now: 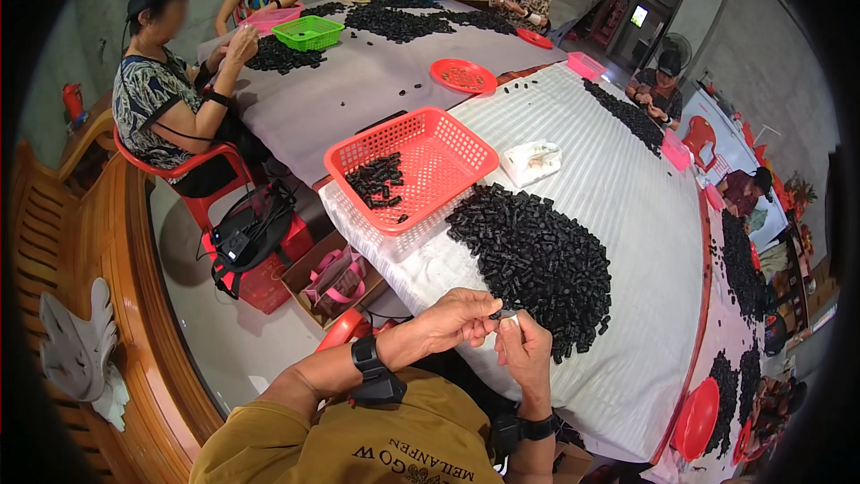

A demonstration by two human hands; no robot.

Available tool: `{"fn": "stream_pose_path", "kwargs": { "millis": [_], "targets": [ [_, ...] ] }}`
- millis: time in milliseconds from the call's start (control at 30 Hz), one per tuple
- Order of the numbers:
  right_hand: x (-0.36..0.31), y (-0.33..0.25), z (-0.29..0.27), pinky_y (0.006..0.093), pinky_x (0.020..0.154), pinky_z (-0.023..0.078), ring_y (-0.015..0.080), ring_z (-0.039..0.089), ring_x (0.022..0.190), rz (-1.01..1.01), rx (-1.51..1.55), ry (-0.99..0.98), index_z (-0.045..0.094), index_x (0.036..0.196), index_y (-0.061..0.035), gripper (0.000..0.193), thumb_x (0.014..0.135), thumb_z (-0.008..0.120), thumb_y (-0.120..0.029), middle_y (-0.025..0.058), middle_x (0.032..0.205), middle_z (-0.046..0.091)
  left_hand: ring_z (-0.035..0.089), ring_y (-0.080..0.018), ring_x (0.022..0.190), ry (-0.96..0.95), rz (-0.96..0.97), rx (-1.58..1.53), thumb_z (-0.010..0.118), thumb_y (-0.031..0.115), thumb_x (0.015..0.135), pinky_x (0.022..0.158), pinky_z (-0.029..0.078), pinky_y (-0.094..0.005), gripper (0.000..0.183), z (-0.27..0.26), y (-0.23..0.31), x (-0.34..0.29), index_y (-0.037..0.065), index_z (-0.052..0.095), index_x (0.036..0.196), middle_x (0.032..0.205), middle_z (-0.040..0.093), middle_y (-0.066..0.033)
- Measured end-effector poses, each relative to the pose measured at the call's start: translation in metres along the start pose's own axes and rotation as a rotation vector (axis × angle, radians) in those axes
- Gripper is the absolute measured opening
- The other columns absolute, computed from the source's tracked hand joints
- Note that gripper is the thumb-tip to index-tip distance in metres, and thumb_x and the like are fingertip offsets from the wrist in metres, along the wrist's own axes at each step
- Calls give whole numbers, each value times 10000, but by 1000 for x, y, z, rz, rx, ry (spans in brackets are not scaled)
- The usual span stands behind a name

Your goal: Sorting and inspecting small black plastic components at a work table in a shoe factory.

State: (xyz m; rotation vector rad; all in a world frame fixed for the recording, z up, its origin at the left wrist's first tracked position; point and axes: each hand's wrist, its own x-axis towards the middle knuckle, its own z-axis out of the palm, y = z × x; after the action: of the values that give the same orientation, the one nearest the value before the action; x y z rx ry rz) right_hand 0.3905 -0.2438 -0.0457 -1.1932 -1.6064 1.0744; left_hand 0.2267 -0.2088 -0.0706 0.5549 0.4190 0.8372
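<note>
Both of my hands meet at the near edge of the white-covered table. My left hand point(459, 317) pinches a small black plastic piece point(503, 314) between thumb and fingertips. From the other side, my right hand point(527, 348) is closed with its fingertips against the same piece; a whitish patch shows at the thumb, and whether that hand grips anything else is hidden. Just beyond my hands spreads a large heap of small black plastic pieces point(546, 260). A red mesh basket point(430, 159) stands farther left, with some black pieces in its left part.
A white tissue pack point(532, 162) lies behind the heap. Beyond are a red round tray point(462, 75) and a green basket point(308, 32). Several people sit around the tables near other black heaps. A red chair point(235, 170) and a wooden bench point(107, 305) stand left.
</note>
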Motion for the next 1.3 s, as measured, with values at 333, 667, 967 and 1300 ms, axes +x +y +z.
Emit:
{"fn": "stream_pose_path", "kwargs": {
  "millis": [333,667,967,1300],
  "targets": [
    [0,-1,0,208,392,356,52,468,426,-19,9,-3,537,743,-16,238,915,515,-179,10,558,533,477,-97,459,-3,-34,-19,569,227,902,421,386,-234,226,2,0,1,24,567,802,639,570,-29],
    [0,-2,2,207,392,356,49,467,433,-6,19,-2,530,733,-17,240,912,514,-175,12,558,528,476,-95,459,13,-10,1,581,226,895,422,390,-236,228,5,-2,-1,26,572,786,620,559,-26],
    [3,1,4,198,389,366,49,463,436,4,145,133,513,723,-21,204,860,601,-144,11,571,525,431,-82,451,32,-40,116,572,224,899,412,363,-227,228,6,-4,-2,17,581,805,598,509,-9],
    [5,4,-9,198,382,375,53,465,427,13,197,300,498,720,-36,246,874,605,-195,10,562,518,482,-68,488,511,666,606,609,201,869,430,400,-203,181,-31,75,-6,36,569,805,616,526,0]
  ]
}}
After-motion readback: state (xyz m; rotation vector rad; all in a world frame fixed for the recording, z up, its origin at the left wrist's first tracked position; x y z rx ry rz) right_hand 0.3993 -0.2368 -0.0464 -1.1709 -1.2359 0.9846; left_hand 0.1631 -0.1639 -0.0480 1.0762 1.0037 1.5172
